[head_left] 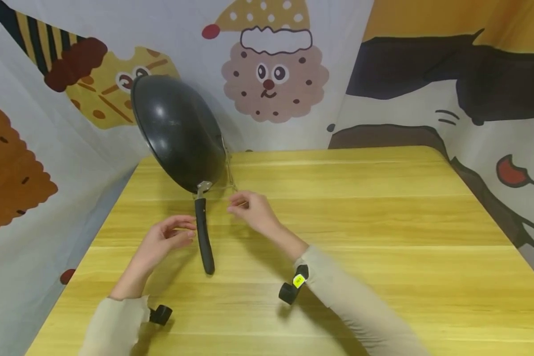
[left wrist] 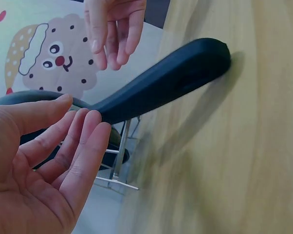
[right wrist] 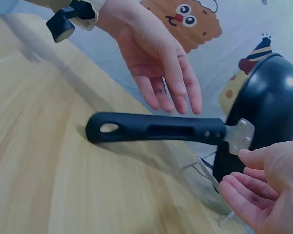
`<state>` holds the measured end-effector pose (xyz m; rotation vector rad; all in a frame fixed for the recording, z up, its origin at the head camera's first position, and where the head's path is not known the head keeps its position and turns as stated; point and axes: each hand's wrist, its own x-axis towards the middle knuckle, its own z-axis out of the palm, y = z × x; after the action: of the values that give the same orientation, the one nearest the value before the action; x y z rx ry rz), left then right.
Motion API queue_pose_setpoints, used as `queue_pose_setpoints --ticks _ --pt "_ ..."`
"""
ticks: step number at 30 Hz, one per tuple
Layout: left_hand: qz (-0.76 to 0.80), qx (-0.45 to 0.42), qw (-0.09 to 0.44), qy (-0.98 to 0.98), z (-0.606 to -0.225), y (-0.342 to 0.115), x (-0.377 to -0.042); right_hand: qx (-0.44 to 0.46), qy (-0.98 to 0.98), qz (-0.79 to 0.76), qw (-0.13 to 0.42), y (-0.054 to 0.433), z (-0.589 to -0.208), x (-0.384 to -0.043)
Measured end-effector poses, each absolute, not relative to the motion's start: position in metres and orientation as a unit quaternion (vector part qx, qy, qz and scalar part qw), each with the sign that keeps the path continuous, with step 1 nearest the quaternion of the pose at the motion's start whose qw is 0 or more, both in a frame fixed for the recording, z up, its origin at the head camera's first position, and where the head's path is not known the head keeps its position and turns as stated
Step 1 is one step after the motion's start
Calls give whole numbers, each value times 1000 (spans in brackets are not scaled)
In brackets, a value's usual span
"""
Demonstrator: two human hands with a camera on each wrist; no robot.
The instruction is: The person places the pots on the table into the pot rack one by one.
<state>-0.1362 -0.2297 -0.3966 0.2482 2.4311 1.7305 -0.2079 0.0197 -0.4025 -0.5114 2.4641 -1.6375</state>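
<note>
A dark wok [head_left: 178, 131] stands tilted on its side near the back left of the table, leaning on a thin wire rack [head_left: 229, 165]. Its black handle [head_left: 204, 237] slopes down toward the front, joined by a metal bracket [right wrist: 241, 137]. My left hand [head_left: 162, 240] is just left of the handle, fingers loosely bent, holding nothing. On the other side, my right hand [head_left: 255, 212] hovers near the rack's front corner with relaxed fingers and nothing in them. Much of the rack is hidden behind the wok.
The wooden table [head_left: 360, 222] reaches far to the right of both hands. A printed curtain [head_left: 276, 133] hangs along its back and left edges, close behind the wok. Small black cameras [head_left: 288, 293] are strapped at both wrists.
</note>
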Motion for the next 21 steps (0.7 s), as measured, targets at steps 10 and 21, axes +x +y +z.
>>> queue_pose_setpoints --ticks 10,21 --pt "569 102 75 813 -381 -216 -144 -138 811 -565 66 59 -394 -218" --pt "563 129 72 813 -366 -181 -162 -125 825 -551 23 118 -383 -226"
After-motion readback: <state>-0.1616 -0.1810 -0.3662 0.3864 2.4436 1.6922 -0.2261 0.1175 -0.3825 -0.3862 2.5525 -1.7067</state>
